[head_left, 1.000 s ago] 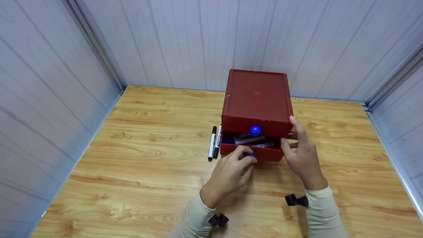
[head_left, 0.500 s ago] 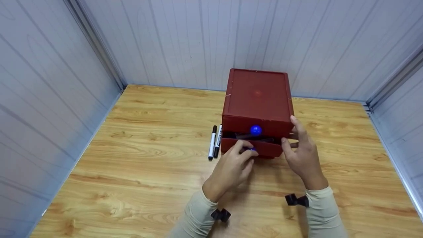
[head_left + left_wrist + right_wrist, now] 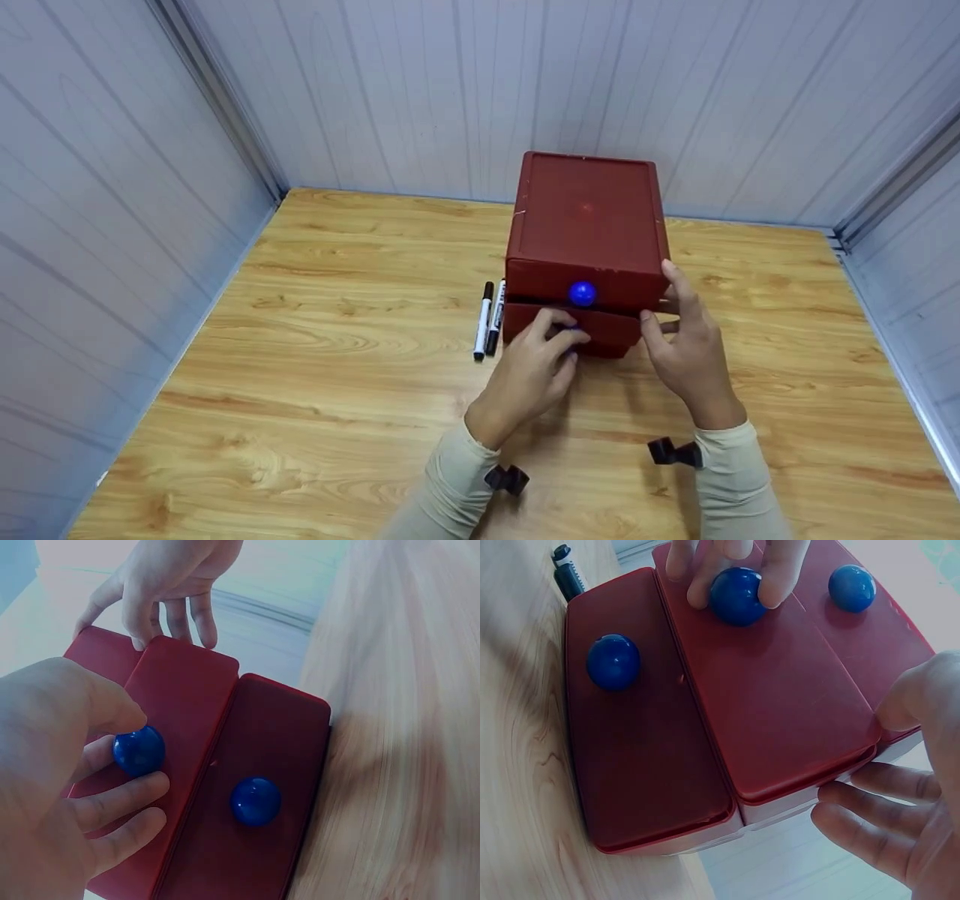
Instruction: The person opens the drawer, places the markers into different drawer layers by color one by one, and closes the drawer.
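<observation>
A dark red drawer box (image 3: 589, 214) with blue ball knobs stands in front of me. My left hand (image 3: 523, 375) pinches the blue knob (image 3: 139, 752) of the middle drawer (image 3: 795, 716) between thumb and fingers. That drawer stands slightly proud of the top drawer (image 3: 538, 279) and the bottom drawer (image 3: 649, 757), and its contents are out of sight. At the box's right side is my right hand (image 3: 690, 360). Its thumb touches the front corner near the middle drawer, while the other fingers lie fairly straight along the side.
Two markers, a near one (image 3: 483, 322) and another (image 3: 496, 319), lie on the wooden table (image 3: 322, 360) just left of the box. A pale panel wall (image 3: 375, 97) rises behind it, with side walls to left and right.
The middle drawer has slid inward with my left hand on its knob, covering the markers seen inside it earlier. My right hand has stayed at the box's right side.
</observation>
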`<state>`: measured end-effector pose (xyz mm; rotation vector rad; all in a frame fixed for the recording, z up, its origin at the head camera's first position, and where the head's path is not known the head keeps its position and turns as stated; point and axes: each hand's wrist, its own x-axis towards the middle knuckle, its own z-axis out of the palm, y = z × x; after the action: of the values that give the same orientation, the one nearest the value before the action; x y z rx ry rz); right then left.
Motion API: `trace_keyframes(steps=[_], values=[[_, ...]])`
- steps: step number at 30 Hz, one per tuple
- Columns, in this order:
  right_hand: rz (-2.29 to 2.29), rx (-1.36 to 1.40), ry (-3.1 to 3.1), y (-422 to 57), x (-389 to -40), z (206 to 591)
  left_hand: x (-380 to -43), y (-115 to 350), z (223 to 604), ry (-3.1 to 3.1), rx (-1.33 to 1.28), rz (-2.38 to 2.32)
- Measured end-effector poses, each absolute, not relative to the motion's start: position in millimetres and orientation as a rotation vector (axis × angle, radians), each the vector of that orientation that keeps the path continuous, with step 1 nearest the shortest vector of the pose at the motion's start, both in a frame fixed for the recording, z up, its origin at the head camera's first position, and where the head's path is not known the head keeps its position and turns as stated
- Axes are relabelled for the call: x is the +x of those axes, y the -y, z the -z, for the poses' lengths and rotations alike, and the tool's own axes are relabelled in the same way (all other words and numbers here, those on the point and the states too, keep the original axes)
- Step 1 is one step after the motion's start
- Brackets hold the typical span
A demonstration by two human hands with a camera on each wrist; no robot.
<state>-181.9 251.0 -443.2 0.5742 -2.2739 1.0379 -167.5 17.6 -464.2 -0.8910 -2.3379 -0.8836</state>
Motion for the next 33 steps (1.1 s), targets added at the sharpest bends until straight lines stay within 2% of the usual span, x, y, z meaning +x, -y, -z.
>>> trace_keyframes(steps=[33], values=[[-0.967, 0.598, 2.257, -250.8, -184.5, 444.8, -176.1, -22.7, 483.5, 2.315, -0.772, 1.064]])
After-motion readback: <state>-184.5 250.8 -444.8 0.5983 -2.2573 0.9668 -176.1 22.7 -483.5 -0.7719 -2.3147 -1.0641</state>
